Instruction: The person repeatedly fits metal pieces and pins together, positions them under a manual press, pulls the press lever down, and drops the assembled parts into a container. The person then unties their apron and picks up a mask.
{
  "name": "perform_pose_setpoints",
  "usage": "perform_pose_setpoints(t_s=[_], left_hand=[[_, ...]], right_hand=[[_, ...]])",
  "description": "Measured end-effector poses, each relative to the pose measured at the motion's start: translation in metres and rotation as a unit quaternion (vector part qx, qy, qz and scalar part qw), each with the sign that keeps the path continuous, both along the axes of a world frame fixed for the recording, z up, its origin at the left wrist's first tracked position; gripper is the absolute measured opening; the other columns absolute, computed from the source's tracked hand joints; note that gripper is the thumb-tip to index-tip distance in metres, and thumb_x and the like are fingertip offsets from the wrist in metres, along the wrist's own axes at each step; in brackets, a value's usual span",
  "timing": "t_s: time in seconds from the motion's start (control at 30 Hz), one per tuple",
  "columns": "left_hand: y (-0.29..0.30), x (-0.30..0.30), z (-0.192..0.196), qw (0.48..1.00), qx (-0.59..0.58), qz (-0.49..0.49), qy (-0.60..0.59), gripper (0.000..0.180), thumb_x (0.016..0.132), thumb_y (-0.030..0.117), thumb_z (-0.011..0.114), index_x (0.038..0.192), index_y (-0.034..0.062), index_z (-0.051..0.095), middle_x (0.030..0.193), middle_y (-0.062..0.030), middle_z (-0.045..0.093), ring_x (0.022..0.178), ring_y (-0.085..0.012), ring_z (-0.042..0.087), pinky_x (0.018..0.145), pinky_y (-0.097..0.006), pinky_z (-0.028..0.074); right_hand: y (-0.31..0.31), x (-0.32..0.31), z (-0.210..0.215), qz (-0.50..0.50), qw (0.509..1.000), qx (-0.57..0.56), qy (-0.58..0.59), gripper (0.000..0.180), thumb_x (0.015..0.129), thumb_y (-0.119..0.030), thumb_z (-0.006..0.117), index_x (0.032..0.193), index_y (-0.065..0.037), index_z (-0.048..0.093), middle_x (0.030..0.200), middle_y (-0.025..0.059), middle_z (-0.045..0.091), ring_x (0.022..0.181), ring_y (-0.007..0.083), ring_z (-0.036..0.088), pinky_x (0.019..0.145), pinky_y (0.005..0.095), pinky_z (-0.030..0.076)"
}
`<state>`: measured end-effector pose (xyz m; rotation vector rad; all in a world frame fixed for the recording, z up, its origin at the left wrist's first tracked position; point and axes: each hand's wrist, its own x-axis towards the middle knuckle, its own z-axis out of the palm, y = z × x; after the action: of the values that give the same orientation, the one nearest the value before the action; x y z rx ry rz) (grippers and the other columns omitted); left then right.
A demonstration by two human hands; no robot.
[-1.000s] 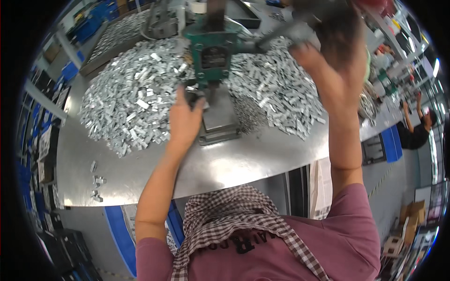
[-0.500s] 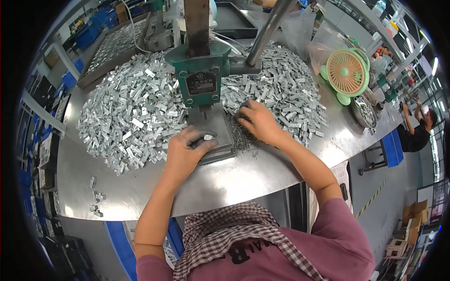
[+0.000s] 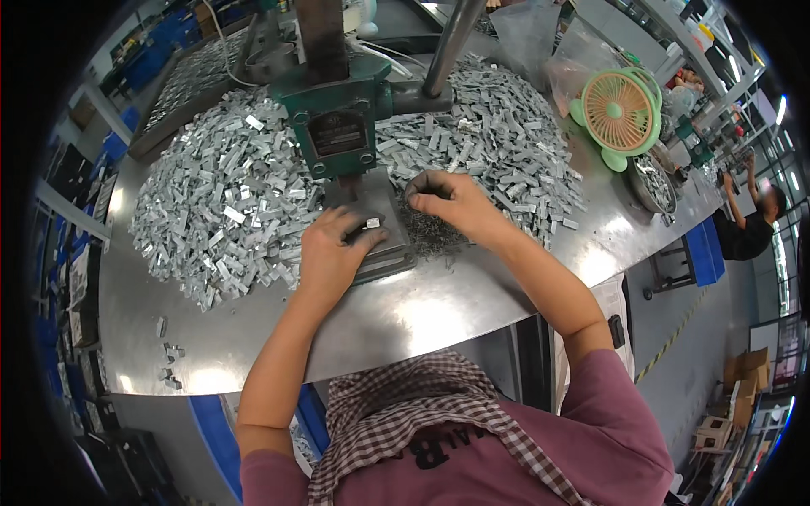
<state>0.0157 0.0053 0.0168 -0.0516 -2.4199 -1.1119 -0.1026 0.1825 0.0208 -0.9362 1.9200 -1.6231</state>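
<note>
At the base of a green hand press (image 3: 339,126), my left hand (image 3: 331,249) pinches a small silver metal block (image 3: 373,223) between thumb and blackened fingers. It is held over the press's flat steel base plate (image 3: 386,263), below the ram. Just right of the plate, my right hand (image 3: 456,205) is curled, thumb against the dark-smudged fingertips; anything in that grip is hidden. Beneath it lies a heap of fine metal scraps (image 3: 432,234). Loose silver blocks form a big pile (image 3: 224,202) to the left and another pile (image 3: 498,139) to the right.
A green fan (image 3: 620,114) and a round pan of metal pieces (image 3: 652,184) stand at the right on the steel table (image 3: 422,325). The press's lever (image 3: 453,46) slants up to the right. A few blocks (image 3: 171,354) lie near the left edge. Another person (image 3: 751,211) is farther right.
My right hand has drawn its fingers together and turned beside the press, above the scraps. My left hand keeps hold of the block. The whole view has shifted slightly.
</note>
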Motion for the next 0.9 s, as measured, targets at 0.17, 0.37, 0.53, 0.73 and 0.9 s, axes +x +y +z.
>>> perform_pose_setpoints(t_s=[0.17, 0.37, 0.53, 0.73, 0.9], left_hand=[[-0.002, 0.001, -0.001, 0.999, -0.034, 0.011, 0.001, 0.025, 0.069, 0.019, 0.071, 0.085, 0.0012, 0.066, 0.087, -0.0134, 0.063, 0.079, -0.0309, 0.058, 0.069, -0.037, 0.046], [-0.001, 0.000, -0.007, 0.997, -0.070, 0.026, -0.005, 0.029, 0.070, 0.024, 0.070, 0.087, 0.0000, 0.066, 0.090, -0.0160, 0.063, 0.081, -0.0322, 0.058, 0.071, -0.039, 0.046], [-0.002, -0.002, -0.006, 0.997, -0.067, 0.023, -0.006, 0.030, 0.070, 0.025, 0.071, 0.087, 0.0009, 0.067, 0.090, -0.0165, 0.063, 0.083, -0.0320, 0.059, 0.072, -0.038, 0.046], [-0.006, -0.003, -0.002, 0.999, -0.017, 0.030, -0.022, 0.029, 0.070, 0.024, 0.071, 0.088, 0.0017, 0.067, 0.087, -0.0163, 0.063, 0.078, -0.0318, 0.060, 0.070, -0.038, 0.047], [-0.016, -0.008, -0.007, 0.996, -0.007, 0.090, -0.008, 0.028, 0.069, 0.026, 0.072, 0.084, 0.0024, 0.068, 0.082, -0.0174, 0.064, 0.072, -0.0320, 0.060, 0.065, -0.038, 0.047]], right_hand=[[-0.018, 0.022, 0.019, 0.012, 0.974, 0.029, 0.226, 0.023, 0.082, -0.019, 0.060, 0.093, 0.001, 0.059, 0.085, 0.0109, 0.061, 0.075, 0.0184, 0.057, 0.068, 0.0294, 0.045], [-0.022, 0.024, 0.019, 0.000, 0.936, 0.063, 0.346, 0.019, 0.080, -0.016, 0.060, 0.090, 0.000, 0.058, 0.084, 0.0147, 0.059, 0.077, 0.0305, 0.057, 0.067, 0.0349, 0.045], [-0.025, 0.025, 0.026, 0.020, 0.905, 0.099, 0.414, 0.016, 0.078, -0.013, 0.061, 0.089, -0.002, 0.058, 0.085, 0.0140, 0.058, 0.080, 0.0331, 0.056, 0.068, 0.0370, 0.045], [-0.022, 0.029, 0.020, 0.026, 0.820, 0.112, 0.561, 0.028, 0.075, -0.009, 0.061, 0.103, -0.006, 0.058, 0.099, 0.0105, 0.059, 0.093, 0.0258, 0.057, 0.078, 0.0344, 0.043], [0.000, 0.025, 0.035, -0.026, 0.877, 0.027, 0.479, 0.037, 0.079, -0.008, 0.058, 0.115, 0.000, 0.052, 0.120, 0.0149, 0.052, 0.109, 0.0298, 0.050, 0.091, 0.0392, 0.040]])
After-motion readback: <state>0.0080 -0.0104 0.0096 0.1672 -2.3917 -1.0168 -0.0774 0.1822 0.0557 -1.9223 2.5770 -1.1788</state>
